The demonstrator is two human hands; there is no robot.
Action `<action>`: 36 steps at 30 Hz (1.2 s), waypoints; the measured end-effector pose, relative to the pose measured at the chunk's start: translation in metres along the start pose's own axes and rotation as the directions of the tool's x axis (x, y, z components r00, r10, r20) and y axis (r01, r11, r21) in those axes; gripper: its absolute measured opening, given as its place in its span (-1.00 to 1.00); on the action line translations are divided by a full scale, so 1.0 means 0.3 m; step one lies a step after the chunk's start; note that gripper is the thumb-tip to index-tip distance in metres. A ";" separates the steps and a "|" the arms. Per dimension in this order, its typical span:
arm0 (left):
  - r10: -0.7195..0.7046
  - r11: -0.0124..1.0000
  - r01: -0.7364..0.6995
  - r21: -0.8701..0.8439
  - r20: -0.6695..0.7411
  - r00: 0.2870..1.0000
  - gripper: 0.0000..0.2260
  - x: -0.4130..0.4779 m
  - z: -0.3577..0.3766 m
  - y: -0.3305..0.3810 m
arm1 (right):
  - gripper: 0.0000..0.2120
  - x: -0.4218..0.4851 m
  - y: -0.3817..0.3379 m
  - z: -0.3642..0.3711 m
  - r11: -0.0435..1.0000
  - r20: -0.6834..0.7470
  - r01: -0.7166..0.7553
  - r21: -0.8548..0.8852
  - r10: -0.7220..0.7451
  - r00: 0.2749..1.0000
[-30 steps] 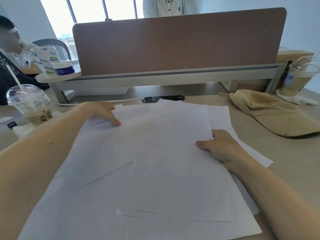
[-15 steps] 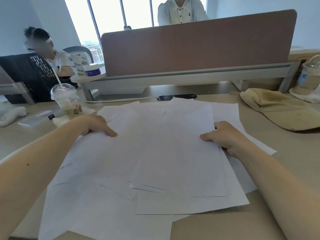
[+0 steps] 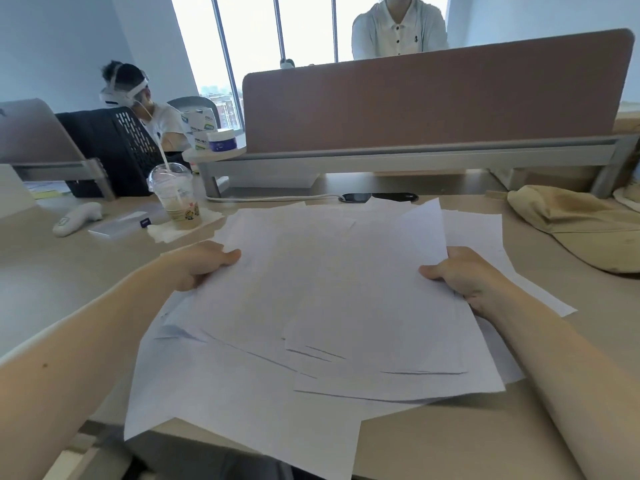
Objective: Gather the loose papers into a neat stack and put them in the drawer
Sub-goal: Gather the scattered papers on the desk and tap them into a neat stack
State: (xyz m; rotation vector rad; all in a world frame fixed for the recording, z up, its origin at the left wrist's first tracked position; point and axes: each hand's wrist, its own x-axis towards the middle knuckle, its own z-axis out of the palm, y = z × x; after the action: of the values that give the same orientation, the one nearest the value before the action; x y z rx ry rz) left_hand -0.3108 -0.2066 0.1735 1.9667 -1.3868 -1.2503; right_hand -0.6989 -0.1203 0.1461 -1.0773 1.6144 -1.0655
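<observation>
**A:** What are the fingers doing?

**B:** Both pinch. The left hand (image 3: pixel 204 265) has its thumb laid on top of the papers (image 3: pixel 329 306) at their left edge. The right hand (image 3: pixel 464 275) does the same at the right edge. The other fingers go under the sheets, so I can't tell how they lie, though they're probably curled beneath.

**A:** And the papers themselves?

**B:** They lie between the two thumbs as a ragged fan, not yet squared. The long axis runs straight away from the person, so each hand holds a long side. The near ends hang over the front of the desk (image 3: pixel 69 278). Neither hand is nearer, since the pile sits evenly between them.

**A:** Anything outside the grip?

**B:** Yes. A stray sheet (image 3: pixel 491 233) lies flat on the desk just beyond the right knuckles (the right hand would be the one to fetch it). Further out there's a cap (image 3: pixel 571 220) past that hand and a lidded cup (image 3: pixel 176 199) past the left. No drawer is in view.

**A:** What has changed from half a second back?

**B:** The thumbs have closed inward and the sheets overlap more. The far right corner now lifts off the desk.
</observation>
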 end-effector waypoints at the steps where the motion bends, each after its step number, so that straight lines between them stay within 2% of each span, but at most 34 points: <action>1: 0.024 1.000 -0.024 0.003 0.008 1.000 -0.32 -0.018 0.012 0.011 | -0.89 -0.001 -0.003 0.004 1.000 -0.004 0.008 0.003 -0.008 1.000; 3: 0.061 0.998 -0.062 -0.030 -0.011 0.998 -0.39 -0.044 0.024 0.025 | -0.91 -0.002 -0.009 -0.003 0.999 -0.012 0.005 0.044 -0.005 1.000; 5: 0.087 0.996 -0.088 -0.020 -0.041 0.995 -0.20 -0.048 0.012 0.028 | -0.93 -0.003 -0.008 -0.020 0.997 -0.016 -0.009 0.076 0.010 1.000; 7: 0.086 0.996 -0.086 0.002 0.009 0.996 -0.09 -0.059 -0.003 0.023 | -0.92 -0.002 -0.002 -0.031 0.994 -0.008 -0.020 0.106 0.021 1.000; 8: 0.052 0.998 -0.053 0.023 0.060 0.997 -0.11 -0.067 0.000 0.020 | -0.93 -0.003 -0.001 -0.032 0.993 0.000 -0.022 0.119 0.022 1.000; 10: 0.041 0.994 -0.056 0.095 0.155 0.987 -0.31 -0.080 0.025 0.015 | -0.93 -0.005 0.001 -0.030 0.992 0.014 -0.021 0.124 0.019 1.000; 12: 0.046 0.993 -0.058 0.103 0.123 0.991 -0.43 -0.098 0.043 0.010 | -0.93 -0.007 0.002 -0.030 0.993 0.012 -0.018 0.114 0.016 1.000; 15: 0.068 0.997 -0.064 -0.039 0.131 0.989 -0.41 -0.094 -0.006 -0.021 | -0.92 -0.004 0.005 -0.038 0.998 -0.006 -0.025 0.058 0.025 1.000; 18: 0.161 0.970 -0.153 -0.191 0.028 0.987 -0.31 -0.061 -0.097 -0.070 | -0.90 -0.006 0.006 -0.037 0.999 -0.006 -0.044 0.000 0.044 0.999; 23: 0.345 0.852 -0.360 -0.381 -0.110 0.932 -0.54 -0.091 -0.143 -0.096 | -0.91 -0.016 -0.007 -0.023 0.997 0.000 -0.061 -0.046 0.061 0.998; 25: 0.363 0.818 -0.389 -0.425 -0.143 0.921 -0.61 -0.103 -0.142 -0.099 | -0.86 -0.020 -0.010 -0.027 0.996 -0.003 -0.077 -0.052 0.077 0.997; 28: 0.357 0.770 -0.404 -0.495 -0.191 0.914 -0.60 -0.104 -0.158 -0.106 | -0.82 -0.036 -0.016 -0.033 0.994 -0.016 -0.108 -0.025 0.108 0.994; 33: 0.319 0.780 -0.301 -0.548 -0.065 0.946 -0.66 -0.143 -0.078 -0.077 | -0.75 -0.049 -0.021 0.000 0.988 0.024 -0.119 0.096 0.117 0.993; 36: 0.360 0.792 -0.308 -0.528 -0.003 0.933 -0.64 -0.177 0.045 -0.015 | -0.75 -0.058 -0.026 0.030 0.964 0.043 -0.102 0.246 0.094 0.995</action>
State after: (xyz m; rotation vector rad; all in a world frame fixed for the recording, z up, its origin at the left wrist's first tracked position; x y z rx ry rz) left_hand -0.3250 -0.1549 0.1858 1.2421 -1.2030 -1.3795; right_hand -0.6850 -0.1072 0.1550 -0.8359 1.4493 -1.1441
